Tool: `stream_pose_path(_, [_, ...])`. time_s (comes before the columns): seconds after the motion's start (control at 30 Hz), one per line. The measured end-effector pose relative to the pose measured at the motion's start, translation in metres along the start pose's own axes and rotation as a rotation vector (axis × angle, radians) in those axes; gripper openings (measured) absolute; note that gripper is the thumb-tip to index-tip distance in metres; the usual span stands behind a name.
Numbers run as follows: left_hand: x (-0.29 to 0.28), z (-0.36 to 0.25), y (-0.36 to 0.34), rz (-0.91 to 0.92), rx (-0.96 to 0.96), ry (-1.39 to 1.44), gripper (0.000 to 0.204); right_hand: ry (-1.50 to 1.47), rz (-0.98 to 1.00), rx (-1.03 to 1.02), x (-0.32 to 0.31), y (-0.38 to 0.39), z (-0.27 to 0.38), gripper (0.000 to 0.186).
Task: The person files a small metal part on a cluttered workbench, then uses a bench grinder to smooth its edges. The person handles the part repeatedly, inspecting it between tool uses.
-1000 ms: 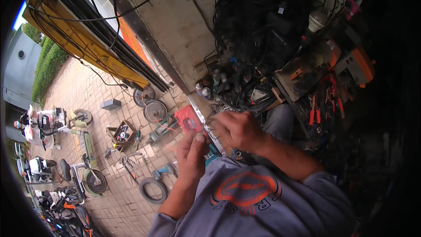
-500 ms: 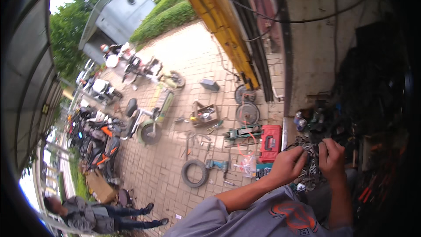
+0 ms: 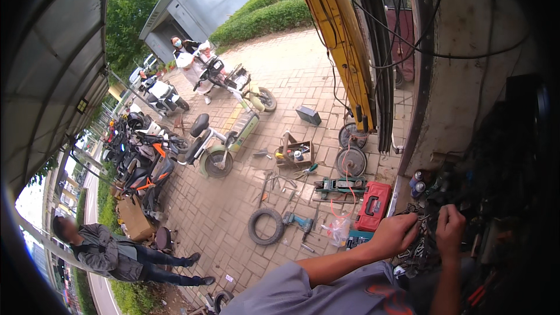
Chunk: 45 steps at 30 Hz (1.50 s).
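Small metal parts [image 3: 421, 221] (cluttered bench edge) are pinched by left hand [image 3: 395, 234] and right hand [image 3: 450, 228] fingers.

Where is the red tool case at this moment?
In the head view the red tool case lies on the brick paving, right of centre, just above the person's left hand and beside the green floor jack.

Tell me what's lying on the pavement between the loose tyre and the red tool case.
In the head view, a blue-green power tool and a clear plastic bag lie between the loose tyre and the red tool case.
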<state>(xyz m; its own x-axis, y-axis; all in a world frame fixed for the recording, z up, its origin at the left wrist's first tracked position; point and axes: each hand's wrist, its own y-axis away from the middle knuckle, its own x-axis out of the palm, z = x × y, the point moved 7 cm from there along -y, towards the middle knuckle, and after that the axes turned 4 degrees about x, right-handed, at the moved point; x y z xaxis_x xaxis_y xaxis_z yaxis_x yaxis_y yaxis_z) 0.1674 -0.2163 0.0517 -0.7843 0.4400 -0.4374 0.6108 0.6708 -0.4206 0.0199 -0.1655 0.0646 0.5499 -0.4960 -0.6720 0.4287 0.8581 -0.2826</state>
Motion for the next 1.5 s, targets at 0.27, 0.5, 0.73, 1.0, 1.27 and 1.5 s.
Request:
stream_pose_path(0.27, [0.0, -0.009, 0.004, -0.011, 0.049, -0.026, 0.02, -0.155, -0.177, -0.159, -0.01, 0.019, 0.007, 0.014])
stream_pose_path(0.5, [0.021, -0.002, 0.016, 0.116, -0.128, 0.255, 0.022, -0.652, 0.138, 0.361, 0.012, 0.032, -0.051, 0.025])
stream_pose_path(0.73, [0.05, 0.007, 0.021, 0.162, -0.251, 0.538, 0.024, -1.2, 0.144, 0.506, 0.04, 0.06, -0.052, 0.022])
stream_pose_path(1.0, [0.048, -0.001, 0.024, 0.201, -0.235, 0.533, 0.026, -1.226, 0.044, 0.563, 0.028, 0.06, -0.06, 0.025])
stream_pose_path(1.27, [0.054, 0.001, 0.023, 0.214, -0.254, 0.612, 0.026, -1.156, 0.034, 0.485, 0.025, 0.059, -0.051, 0.03])
stream_pose_path(1.5, [0.048, -0.008, 0.018, 0.279, -0.347, 0.599, 0.023, -1.125, 0.114, 0.562, 0.004, 0.059, -0.029, 0.019])
